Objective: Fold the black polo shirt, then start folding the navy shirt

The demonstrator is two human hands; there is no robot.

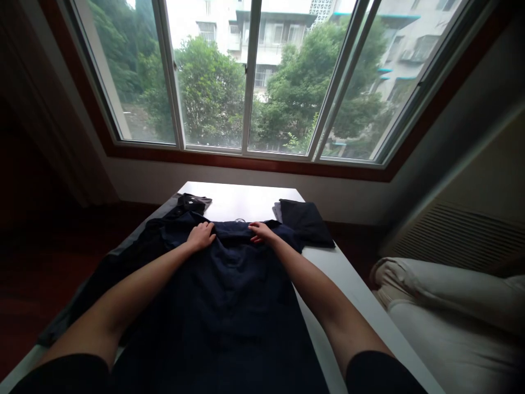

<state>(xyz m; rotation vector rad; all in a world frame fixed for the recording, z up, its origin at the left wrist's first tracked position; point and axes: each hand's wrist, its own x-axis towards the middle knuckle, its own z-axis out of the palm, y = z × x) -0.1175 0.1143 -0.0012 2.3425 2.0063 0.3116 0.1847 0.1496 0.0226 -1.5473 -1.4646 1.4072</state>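
Observation:
A dark navy shirt (pixel 238 306) lies spread along the table, its collar end towards the window. My left hand (pixel 200 236) rests at the left of the collar, fingers curled onto the cloth. At the right of the collar, my right hand (pixel 262 232) pinches the fabric between thumb and fingers. A thin dark loop stands up at the collar's far edge, between the two hands. The shirt's near end runs out of view at the bottom.
A folded dark garment stack (pixel 307 221) lies at the table's right. More dark clothing (pixel 118 273) is heaped along the left side. Beneath is a white table (pixel 250 197), with a window (pixel 246 82) beyond. A pale cushioned seat (pixel 455 312) stands at the right.

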